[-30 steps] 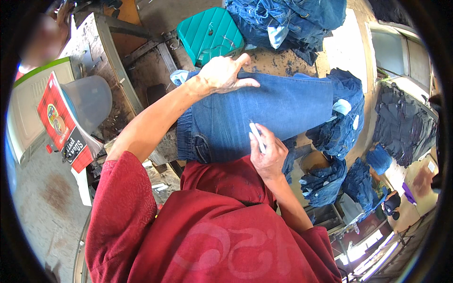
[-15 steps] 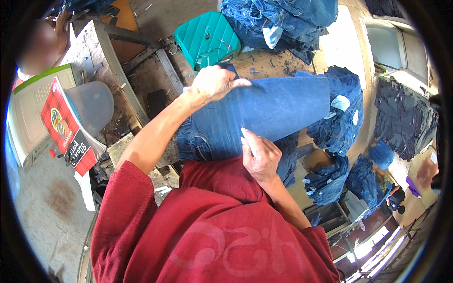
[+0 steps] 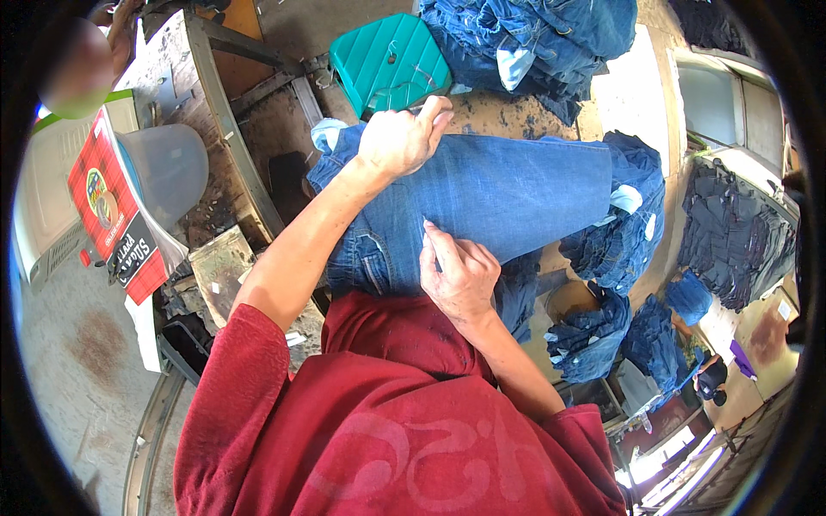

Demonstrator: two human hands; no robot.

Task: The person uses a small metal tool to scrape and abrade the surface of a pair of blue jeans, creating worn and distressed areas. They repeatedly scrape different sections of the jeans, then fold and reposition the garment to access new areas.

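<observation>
A pair of blue jeans (image 3: 525,185) lies across my lap, its leg stretched out to the right and its waist and pocket part near my red shirt. My left hand (image 3: 400,142) is over the far edge of the jeans with its fingers curled, closed on the denim there. My right hand (image 3: 460,271) rests on the near side of the jeans. Its thumb and forefinger are pressed together over the cloth, and whatever they pinch is too small to make out.
Beyond the jeans stand a green plastic stool (image 3: 391,64) and a big heap of jeans (image 3: 533,43). More denim piles (image 3: 594,331) lie to the right, with a stack of dark garments (image 3: 731,232). At left are a worn table (image 3: 194,95), a red bag (image 3: 107,202) and another person.
My left hand has moved right and slightly away from me, its thumb now tucked in. My right hand has shifted a little left across the denim. Light pocket cloth now shows beyond my left forearm.
</observation>
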